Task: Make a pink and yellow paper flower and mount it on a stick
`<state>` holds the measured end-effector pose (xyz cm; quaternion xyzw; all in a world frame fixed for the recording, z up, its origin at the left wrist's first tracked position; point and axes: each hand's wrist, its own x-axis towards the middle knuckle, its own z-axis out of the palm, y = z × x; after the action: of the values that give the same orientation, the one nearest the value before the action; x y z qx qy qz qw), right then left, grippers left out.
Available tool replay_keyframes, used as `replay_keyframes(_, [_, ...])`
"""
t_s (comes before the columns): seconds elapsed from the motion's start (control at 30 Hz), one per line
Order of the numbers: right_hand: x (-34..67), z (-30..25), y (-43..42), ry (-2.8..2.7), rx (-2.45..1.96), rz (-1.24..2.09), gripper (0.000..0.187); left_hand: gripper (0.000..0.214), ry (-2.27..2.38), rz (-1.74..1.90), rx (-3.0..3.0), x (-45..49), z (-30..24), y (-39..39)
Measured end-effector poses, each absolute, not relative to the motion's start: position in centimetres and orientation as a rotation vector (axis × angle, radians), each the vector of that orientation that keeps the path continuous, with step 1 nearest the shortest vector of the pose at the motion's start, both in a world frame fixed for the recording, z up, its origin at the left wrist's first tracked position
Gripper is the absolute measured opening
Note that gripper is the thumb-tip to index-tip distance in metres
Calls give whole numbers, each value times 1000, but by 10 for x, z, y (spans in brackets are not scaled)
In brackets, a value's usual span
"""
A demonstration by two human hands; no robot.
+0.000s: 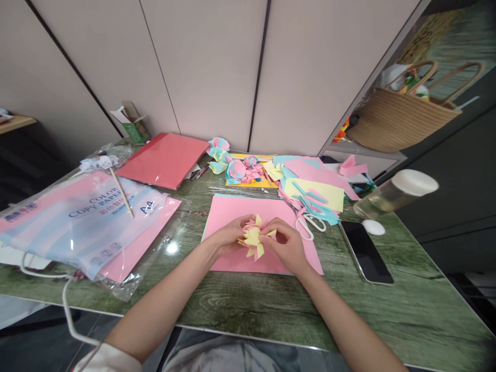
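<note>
Between my two hands is a small paper flower (252, 236) with pointed yellow petals and some pink ones. My left hand (232, 233) is closed around its left side, with part of the fingers hidden behind the petals. From the right, my right hand (285, 243) pinches a yellow petal between thumb and fingers. Both hands are above a stack of pink paper sheets (227, 261) on the green wood-grain table. White-handled scissors (310, 226) lie at the stack's right edge, their blades partly covered by paper scraps.
A plastic pack of colour copy paper (89, 217) lies left, with a wooden stick (121, 191) on it. Behind are a red folder (166, 157), finished paper flowers (238, 170) and cut scraps (318, 194). A phone (366, 253) and a clear bottle (377, 199) are on the right.
</note>
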<state>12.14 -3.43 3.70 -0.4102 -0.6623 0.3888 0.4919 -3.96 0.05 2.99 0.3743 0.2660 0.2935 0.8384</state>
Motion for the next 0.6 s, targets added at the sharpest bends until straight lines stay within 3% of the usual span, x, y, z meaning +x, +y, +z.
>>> replay_keyframes(0.23, [124,36,-29,-1569,-1041,1036,7,29,608,726,781,-34,31,-1])
replay_keyframes(0.4, [126,37,-30,-1371,-1029,960,26,27,619,862,658,-29,28,1])
replay_keyframes(0.6, [126,44,-40,-1564,-1139,599,11,31,651,1016,718,-28,25,1])
